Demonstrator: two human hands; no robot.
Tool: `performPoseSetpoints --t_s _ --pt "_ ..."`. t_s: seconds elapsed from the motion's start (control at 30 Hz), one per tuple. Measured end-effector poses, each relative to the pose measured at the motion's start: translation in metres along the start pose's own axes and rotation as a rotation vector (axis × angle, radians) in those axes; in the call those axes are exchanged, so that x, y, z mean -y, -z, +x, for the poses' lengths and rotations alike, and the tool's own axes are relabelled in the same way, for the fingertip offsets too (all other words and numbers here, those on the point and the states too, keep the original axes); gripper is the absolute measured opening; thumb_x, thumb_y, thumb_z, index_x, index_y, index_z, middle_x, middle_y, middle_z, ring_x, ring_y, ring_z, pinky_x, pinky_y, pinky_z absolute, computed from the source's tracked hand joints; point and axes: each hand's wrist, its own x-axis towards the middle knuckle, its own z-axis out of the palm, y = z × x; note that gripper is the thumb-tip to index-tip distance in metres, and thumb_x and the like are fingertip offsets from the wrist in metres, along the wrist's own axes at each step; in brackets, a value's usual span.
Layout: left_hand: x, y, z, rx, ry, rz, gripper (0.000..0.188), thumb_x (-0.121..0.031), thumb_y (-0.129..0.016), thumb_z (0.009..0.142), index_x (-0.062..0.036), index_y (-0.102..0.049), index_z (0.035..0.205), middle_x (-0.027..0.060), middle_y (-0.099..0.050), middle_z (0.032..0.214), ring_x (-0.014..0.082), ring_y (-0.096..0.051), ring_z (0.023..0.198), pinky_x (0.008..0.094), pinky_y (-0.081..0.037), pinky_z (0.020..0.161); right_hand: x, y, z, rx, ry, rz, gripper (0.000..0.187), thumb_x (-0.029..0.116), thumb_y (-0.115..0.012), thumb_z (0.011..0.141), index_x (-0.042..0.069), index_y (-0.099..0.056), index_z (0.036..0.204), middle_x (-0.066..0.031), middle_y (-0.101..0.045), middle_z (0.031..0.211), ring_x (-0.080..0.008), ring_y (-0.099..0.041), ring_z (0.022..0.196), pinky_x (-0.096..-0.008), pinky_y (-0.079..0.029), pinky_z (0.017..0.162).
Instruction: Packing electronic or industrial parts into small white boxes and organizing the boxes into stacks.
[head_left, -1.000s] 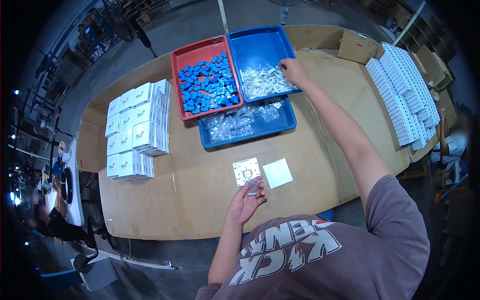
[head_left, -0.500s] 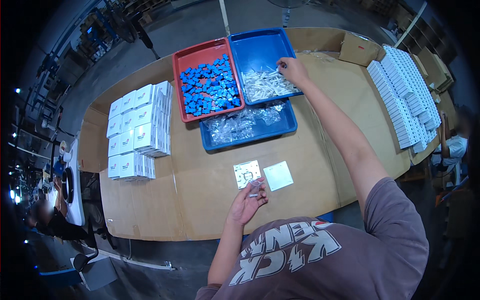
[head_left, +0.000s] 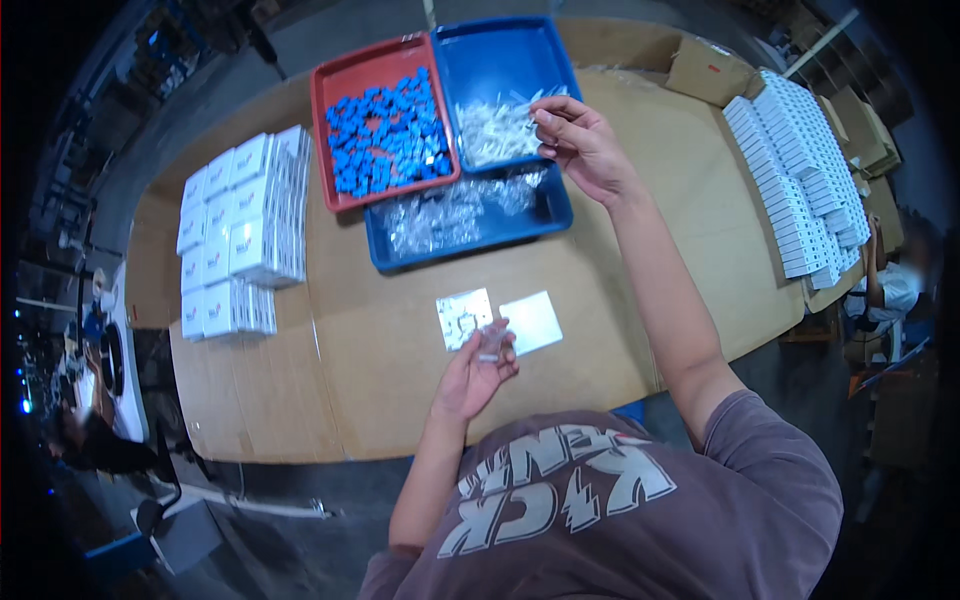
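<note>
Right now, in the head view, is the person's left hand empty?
No, the left hand has its thumb and fingers around a small clear plastic item.

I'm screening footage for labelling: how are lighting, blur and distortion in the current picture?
Head view: the cardboard tabletop shows curved edges, and the picture's corners go black; head view: the plain white plate looks washed out; head view: softness blurs the clear plastic piece in the left hand.
</note>
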Motion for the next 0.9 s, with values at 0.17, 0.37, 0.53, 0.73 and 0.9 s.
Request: performPoseSetpoints --t_s 0.17,0.37,0.53,0.73,0.9 --pt "-0.007 -0.010 0.006 -0.042 -0.085 0.005 0.050 -0.035 -0.047 0.113 -0.0017 -0.050 0.149 0.0094 -0.065 0.125 0.0202 -0.063 0.102 0.0361 -0.054 0.091 -0.064 -0.003 -0.068 -0.039 -0.267 -0.027 0.011 0.012 -0.071 0.100 0.005 -0.068 0.108 -0.0021 -0.068 0.094 -0.0054 -0.055 0.073 -0.0205 -0.046 0.064" --pt "-0.010 -0.010 0.005 -0.091 -0.110 -0.036 0.048 -0.035 -0.046 0.113 -0.0026 -0.051 0.148 0.0088 -0.065 0.125 0.0188 -0.063 0.101 0.0359 -0.054 0.090 -0.120 -0.014 -0.127 0.023 -0.518 -0.069 0.009 0.006 -0.072 0.096 0.004 -0.068 0.103 -0.0079 -0.074 0.096 -0.0045 -0.055 0.069 -0.0195 -0.044 0.062" --pt "-0.007 -0.008 0.011 -0.076 -0.077 -0.029 0.050 -0.040 -0.047 0.112 -0.0038 -0.053 0.146 0.0070 -0.067 0.121 0.0164 -0.063 0.098 0.0339 -0.053 0.089 -0.112 -0.023 -0.129 0.040 -0.500 -0.093 0.016 0.005 -0.071 0.095 0.001 -0.070 0.111 -0.0076 -0.076 0.099 -0.0042 -0.058 0.071 -0.0196 -0.045 0.062" --pt "-0.004 -0.012 0.010 -0.123 -0.065 0.025 0.050 -0.041 -0.049 0.111 -0.0039 -0.057 0.144 0.0054 -0.068 0.120 0.0154 -0.062 0.096 0.0334 -0.053 0.089 -0.100 -0.029 -0.117 0.076 -0.489 -0.336 0.026 0.011 -0.069 0.099 0.001 -0.068 0.123 -0.0051 -0.077 0.096 -0.0052 -0.058 0.068 -0.0214 -0.046 0.062" --pt "-0.004 -0.006 0.008 -0.093 -0.068 0.015 0.048 -0.040 -0.049 0.111 -0.0048 -0.058 0.143 0.0061 -0.069 0.120 0.0157 -0.063 0.096 0.0335 -0.053 0.089 -0.105 -0.032 -0.114 0.181 -0.435 -0.458 0.018 0.008 -0.072 0.097 0.001 -0.072 0.114 -0.0010 -0.076 0.090 -0.0021 -0.058 0.068 -0.0203 -0.044 0.061"
